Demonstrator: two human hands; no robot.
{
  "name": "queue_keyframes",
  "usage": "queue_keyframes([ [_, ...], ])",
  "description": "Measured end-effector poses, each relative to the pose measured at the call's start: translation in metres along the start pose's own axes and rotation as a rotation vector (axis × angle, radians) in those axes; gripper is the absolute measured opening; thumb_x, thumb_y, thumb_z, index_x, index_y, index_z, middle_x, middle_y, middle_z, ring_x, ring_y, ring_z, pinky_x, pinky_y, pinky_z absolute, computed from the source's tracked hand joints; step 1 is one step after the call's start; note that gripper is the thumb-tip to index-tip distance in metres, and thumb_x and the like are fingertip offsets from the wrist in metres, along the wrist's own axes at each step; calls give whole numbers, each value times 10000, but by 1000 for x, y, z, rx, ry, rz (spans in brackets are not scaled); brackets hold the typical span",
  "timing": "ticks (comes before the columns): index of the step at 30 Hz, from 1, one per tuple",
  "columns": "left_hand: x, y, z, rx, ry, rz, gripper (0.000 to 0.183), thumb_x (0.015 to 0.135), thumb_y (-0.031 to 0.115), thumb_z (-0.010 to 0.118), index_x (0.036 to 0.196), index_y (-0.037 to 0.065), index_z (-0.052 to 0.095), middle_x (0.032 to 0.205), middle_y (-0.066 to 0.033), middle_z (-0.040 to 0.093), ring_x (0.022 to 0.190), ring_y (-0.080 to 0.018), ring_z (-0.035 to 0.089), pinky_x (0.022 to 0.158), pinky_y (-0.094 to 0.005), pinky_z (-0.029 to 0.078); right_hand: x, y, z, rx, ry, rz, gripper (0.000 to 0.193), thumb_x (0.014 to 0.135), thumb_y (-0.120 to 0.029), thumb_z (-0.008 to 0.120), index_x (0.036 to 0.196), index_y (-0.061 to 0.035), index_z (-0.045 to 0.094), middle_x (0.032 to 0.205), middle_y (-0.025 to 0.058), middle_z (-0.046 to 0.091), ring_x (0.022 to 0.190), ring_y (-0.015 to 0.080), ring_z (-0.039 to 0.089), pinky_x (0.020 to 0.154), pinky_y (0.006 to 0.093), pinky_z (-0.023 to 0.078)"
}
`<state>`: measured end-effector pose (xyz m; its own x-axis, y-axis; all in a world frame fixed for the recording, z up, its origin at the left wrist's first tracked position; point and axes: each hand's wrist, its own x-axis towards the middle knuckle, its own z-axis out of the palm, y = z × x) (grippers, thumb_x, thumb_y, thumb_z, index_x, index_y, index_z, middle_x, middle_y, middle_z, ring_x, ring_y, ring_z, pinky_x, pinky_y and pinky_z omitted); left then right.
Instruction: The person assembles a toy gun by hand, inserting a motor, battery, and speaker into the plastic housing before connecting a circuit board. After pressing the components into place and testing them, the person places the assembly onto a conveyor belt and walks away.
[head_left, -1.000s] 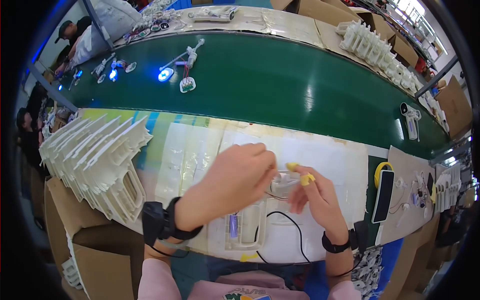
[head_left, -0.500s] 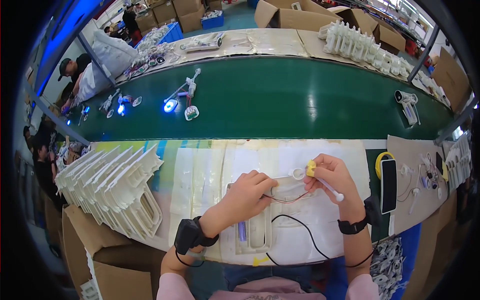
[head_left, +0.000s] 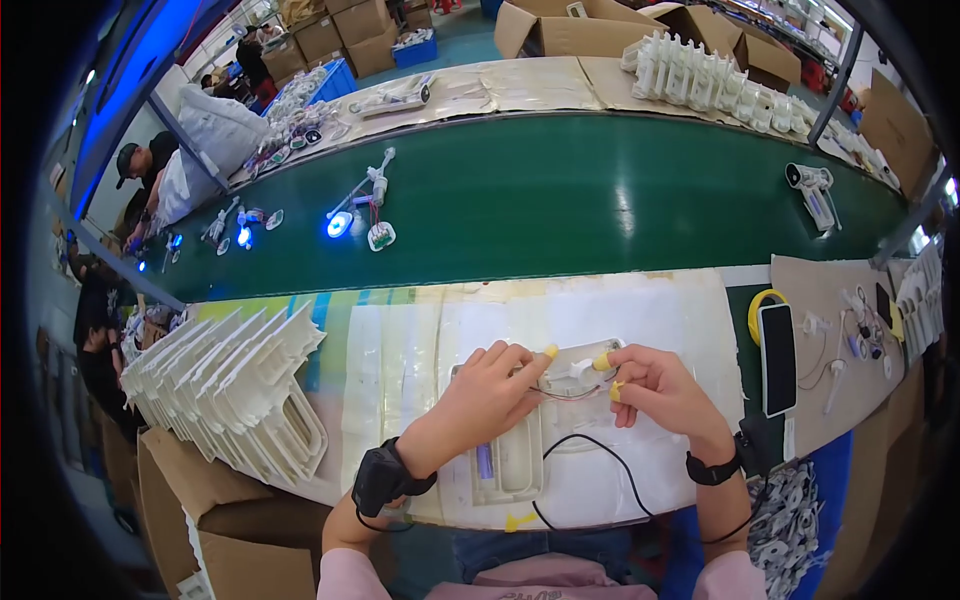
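On the white-topped worktable (head_left: 400,390) lies an off-white plastic frame (head_left: 508,495), the left hand (head_left: 487,390) narrowed over it. The half-curled right hand (head_left: 662,393) no longer shows its slim white rod, perhaps now placed; I can't tell who grips the thin reddish wires (head_left: 568,397).

1. Two hands: one left hand (head_left: 492,392), one right hand (head_left: 672,392).
2. Three yellow finger wraps (head_left: 615,392).
3. Two black wrist straps (head_left: 712,468).
4. One white frame (head_left: 520,492) by the left hand.
5. One purple tube (head_left: 485,461) in that frame.
6. One black cord loop (head_left: 612,457) on the table (head_left: 660,310).
7. One roll of yellow tape (head_left: 755,318).
8. One big white phone (head_left: 777,360).
9. One big white sack (head_left: 208,138).
10. White frames (head_left: 230,395) in the left pile: too many to count.
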<state>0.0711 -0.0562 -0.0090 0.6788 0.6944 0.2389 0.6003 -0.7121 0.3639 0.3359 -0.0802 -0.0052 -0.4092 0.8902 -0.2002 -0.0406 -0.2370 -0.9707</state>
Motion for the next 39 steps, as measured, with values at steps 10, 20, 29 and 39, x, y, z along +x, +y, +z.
queue_keyframes([
  [10, 2, 1, 8, -221, 131, 28, 156, 802, 180, 775, 824, 94, 647, 724, -31, 567, 681, -240, 569, 631, -344, 402, -9, -7, 13, -85, 134, 40, 394, 890, 38, 516, 1284, 61, 524, 720, 20, 574, 575, 79, 552, 540, 223, 483],
  [20, 10, 11, 32, -98, 307, -171, 230, 800, 161, 734, 697, 79, 545, 690, -70, 515, 678, -258, 540, 611, -366, 406, -23, 38, 36, -492, 256, -199, 298, 846, 42, 584, 1137, 35, 653, 709, 46, 594, 566, 75, 552, 510, 237, 449],
  [29, -17, 7, 11, -46, 193, -221, 203, 734, 139, 786, 724, 94, 587, 875, -60, 538, 872, -269, 508, 754, -414, 394, -28, 37, 53, -782, 366, -201, 315, 796, 22, 635, 1105, 14, 693, 707, 111, 591, 542, 150, 558, 499, 267, 429],
  [39, -14, -3, 6, -72, 163, -119, 260, 676, 91, 738, 889, 58, 593, 1115, -114, 544, 1114, -302, 506, 933, -437, 389, -22, 5, 56, -948, 308, -708, 148, 644, -12, 728, 732, -39, 613, 633, 43, 517, 545, 226, 529, 735, 386, 545],
])
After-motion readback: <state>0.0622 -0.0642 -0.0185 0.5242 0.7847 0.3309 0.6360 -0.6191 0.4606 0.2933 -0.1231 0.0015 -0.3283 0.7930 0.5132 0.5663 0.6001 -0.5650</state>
